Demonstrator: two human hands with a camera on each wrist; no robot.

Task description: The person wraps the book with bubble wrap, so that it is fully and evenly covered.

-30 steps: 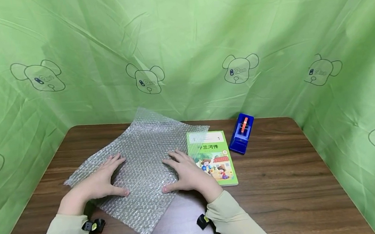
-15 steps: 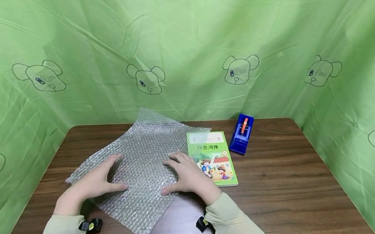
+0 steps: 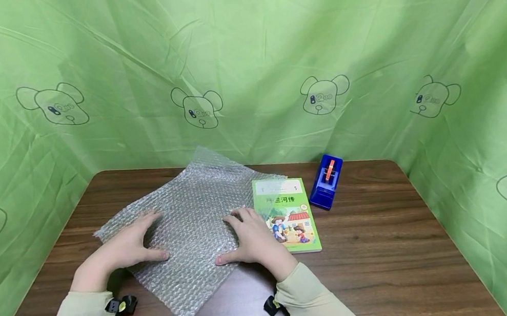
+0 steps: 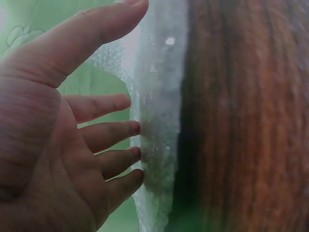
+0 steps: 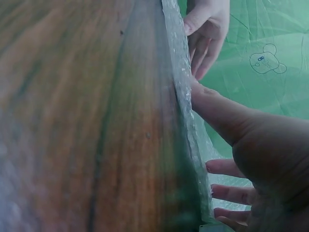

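A clear sheet of bubble wrap [image 3: 191, 226] lies spread and turned at an angle on the wooden table. My left hand [image 3: 125, 246] rests on its left part, fingers spread and thumb apart. On the right part lies my right hand [image 3: 254, 237], fingers lightly bent, fingertips and thumb on the sheet. In the left wrist view the fingertips [image 4: 135, 153] meet the bubble surface, while the thumb stands off it. The sheet's right corner overlaps the top of a green book [image 3: 294, 220] with a cartoon cover, beside my right hand.
A blue tape dispenser [image 3: 326, 181] with an orange part stands just right of the book, near the back edge. Green cloth [image 3: 250, 40] with mouse-like drawings hangs behind and at both sides of the table [image 3: 383, 247].
The bubble wrap has turned slightly clockwise: its near corner shifted left and its far corner right. My left hand moved a little left; the book and dispenser stayed put.
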